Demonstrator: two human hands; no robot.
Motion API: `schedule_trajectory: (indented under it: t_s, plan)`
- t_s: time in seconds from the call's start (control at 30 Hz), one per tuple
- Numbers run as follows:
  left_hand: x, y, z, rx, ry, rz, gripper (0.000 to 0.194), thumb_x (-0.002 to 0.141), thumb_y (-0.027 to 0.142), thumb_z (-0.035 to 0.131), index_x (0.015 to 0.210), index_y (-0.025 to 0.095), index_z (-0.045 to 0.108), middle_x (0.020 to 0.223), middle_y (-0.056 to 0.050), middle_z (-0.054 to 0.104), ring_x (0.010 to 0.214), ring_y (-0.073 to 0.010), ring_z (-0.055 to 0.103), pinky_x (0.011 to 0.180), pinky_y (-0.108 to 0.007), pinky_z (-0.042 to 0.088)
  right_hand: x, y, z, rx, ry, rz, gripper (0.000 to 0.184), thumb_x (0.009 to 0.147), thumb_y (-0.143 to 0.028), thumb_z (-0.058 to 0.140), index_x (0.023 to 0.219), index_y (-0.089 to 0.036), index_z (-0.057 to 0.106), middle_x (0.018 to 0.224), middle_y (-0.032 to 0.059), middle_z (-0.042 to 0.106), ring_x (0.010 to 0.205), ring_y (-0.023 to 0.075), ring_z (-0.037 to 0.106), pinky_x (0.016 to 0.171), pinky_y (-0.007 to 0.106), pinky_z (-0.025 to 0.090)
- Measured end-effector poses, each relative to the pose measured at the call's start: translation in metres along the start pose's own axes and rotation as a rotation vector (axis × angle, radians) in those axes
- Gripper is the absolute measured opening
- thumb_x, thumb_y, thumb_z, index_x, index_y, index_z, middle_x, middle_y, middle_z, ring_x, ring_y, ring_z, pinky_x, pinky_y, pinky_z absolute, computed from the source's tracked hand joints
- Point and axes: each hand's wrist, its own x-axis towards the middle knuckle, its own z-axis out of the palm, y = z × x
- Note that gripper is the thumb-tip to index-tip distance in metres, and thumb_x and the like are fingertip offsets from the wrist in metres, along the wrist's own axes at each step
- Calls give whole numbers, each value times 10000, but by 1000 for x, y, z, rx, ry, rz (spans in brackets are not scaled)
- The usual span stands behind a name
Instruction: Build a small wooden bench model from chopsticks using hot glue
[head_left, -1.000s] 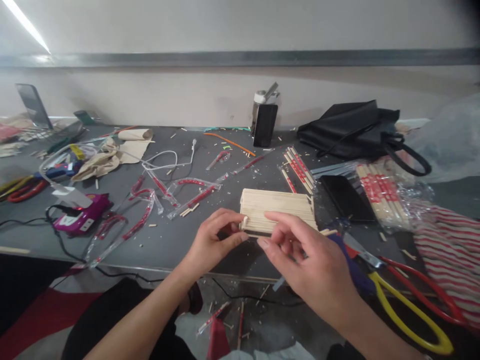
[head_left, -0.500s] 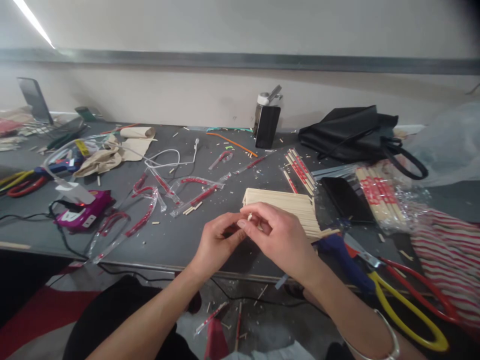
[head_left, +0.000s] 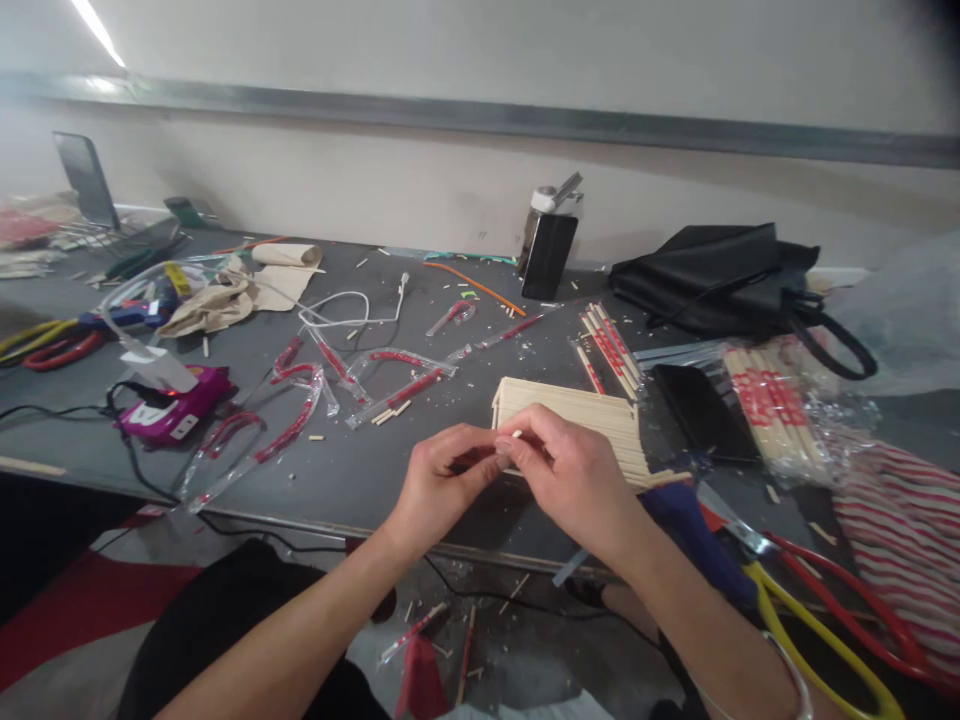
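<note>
My left hand (head_left: 442, 478) and my right hand (head_left: 577, 485) meet at the fingertips, just in front of a flat-topped model built of pale wooden sticks (head_left: 570, 402). Between the thumb and fingers of the right hand shows the pale end of a small wooden stick piece (head_left: 517, 434). The left fingers are curled and pressed together against the right ones; whatever they grip is hidden. Part of the model's near side lies behind my right hand. A loose stick (head_left: 667, 479) juts from its right corner.
Torn red-printed wrappers (head_left: 397, 398) and stick scraps litter the table's middle. At right lie scissors with red and yellow handles (head_left: 750, 540), a dark phone (head_left: 701, 412), packed chopsticks (head_left: 772, 410) and a black bag (head_left: 712, 275). A purple power adapter (head_left: 176, 408) is at left.
The view has shifted slightly. My hands stay together at the fingertips, and the small stick piece has turned a little between the right fingers. The stick model has not visibly changed.
</note>
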Motion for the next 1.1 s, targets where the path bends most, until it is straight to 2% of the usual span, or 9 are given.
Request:
schedule_trajectory:
  t_s: [0.3, 1.1]
  plan:
    - [4, 2, 1, 22, 5, 53, 107, 822, 247, 691, 884, 176, 743, 805, -42, 701, 757, -151, 628, 702, -254, 478, 0, 1, 0, 1, 8, -33, 92, 898, -146, 545, 848, -214, 583, 743, -25, 687, 671, 132, 641, 617, 215, 425]
    - [4, 3, 0, -7, -1, 54, 100, 822, 242, 686, 864, 171, 742, 793, -48, 680, 748, -157, 619, 684, -256, 478, -1, 0, 6, -77, -18, -52, 118, 933, -187, 485, 840, -220, 552, 786, 15, 696, 737, 173, 654, 665, 264, 451]
